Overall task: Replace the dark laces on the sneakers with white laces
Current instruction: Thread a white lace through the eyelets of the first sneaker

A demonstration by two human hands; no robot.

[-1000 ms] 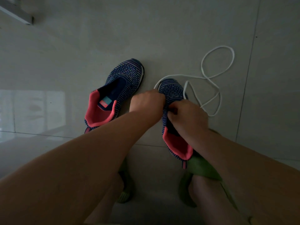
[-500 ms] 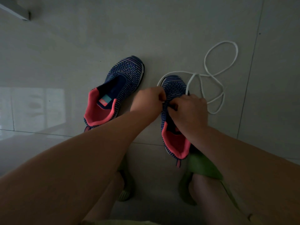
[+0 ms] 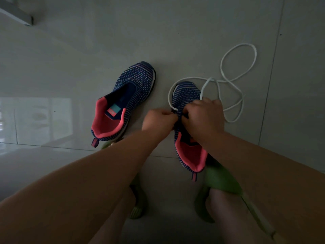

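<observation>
Fingers: on both hands the fingers are curled in and pinching at the lacing area of the right sneaker (image 3: 186, 95); the left hand (image 3: 158, 120) pinches at the shoe's left edge, beside where the white lace (image 3: 237, 50) meets it, and the right hand (image 3: 204, 117) curls over the tongue area. Exactly what the fingertips hold is hidden.
Change: compared with half a second ago, the hands sit in much the same place and the lace loop beside the right hand has shifted only slightly.
Head view, sneakers: two knit shoes, dark blue with pale dashes, coral lining and heel tabs. The left sneaker (image 3: 130, 95) lies unlaced to the left, apart from the hands, toe pointing away.
Head view, lace: a flat white cord rounds the toe of the right sneaker, then trails right and far in loose loops on the floor.
Head view, floor: glossy pale grey tiles (image 3: 175, 32) with thin dark joints; a bright reflection at the left.
Head view, near edge: bare forearms, legs, and green slippers (image 3: 221, 180) just behind the right sneaker's heel.
Room: dim light; a pale ledge (image 3: 15, 13) at the far left corner.
</observation>
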